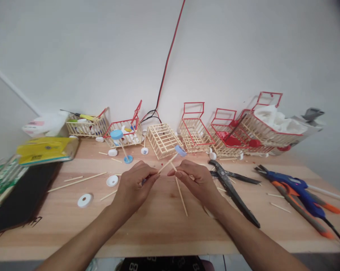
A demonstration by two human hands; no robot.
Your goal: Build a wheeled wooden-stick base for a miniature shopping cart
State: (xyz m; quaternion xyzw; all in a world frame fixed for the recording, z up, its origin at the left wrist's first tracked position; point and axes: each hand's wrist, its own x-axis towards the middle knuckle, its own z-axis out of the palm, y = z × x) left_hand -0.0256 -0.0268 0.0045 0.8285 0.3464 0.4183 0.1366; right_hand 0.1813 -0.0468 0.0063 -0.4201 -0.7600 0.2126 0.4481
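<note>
My left hand (pixel 134 180) pinches a thin wooden stick (pixel 166 165) near the middle of the bench. The stick slants up to the right, and a blue bottle cap (pixel 180 151) sits at its far end. My right hand (pixel 194 177) pinches another short stick (pixel 173 166), which crosses the first just below the cap. I cannot tell whether the two sticks touch. Below my right fingers lies a longer stick (pixel 181 197). Two blue caps joined by a stick, the upper blue cap (pixel 116 134) among them, stand beyond my left hand.
Stick-built carts line the wall, including a bare stick basket (pixel 164 140) and a red-trimmed cart (pixel 195 131). Black pliers (pixel 233 192), a blue glue gun (pixel 296 188) and orange-handled pliers (pixel 302 210) lie right. White caps (pixel 84 200), a yellow packet (pixel 45 150) and a black board (pixel 23 195) are left.
</note>
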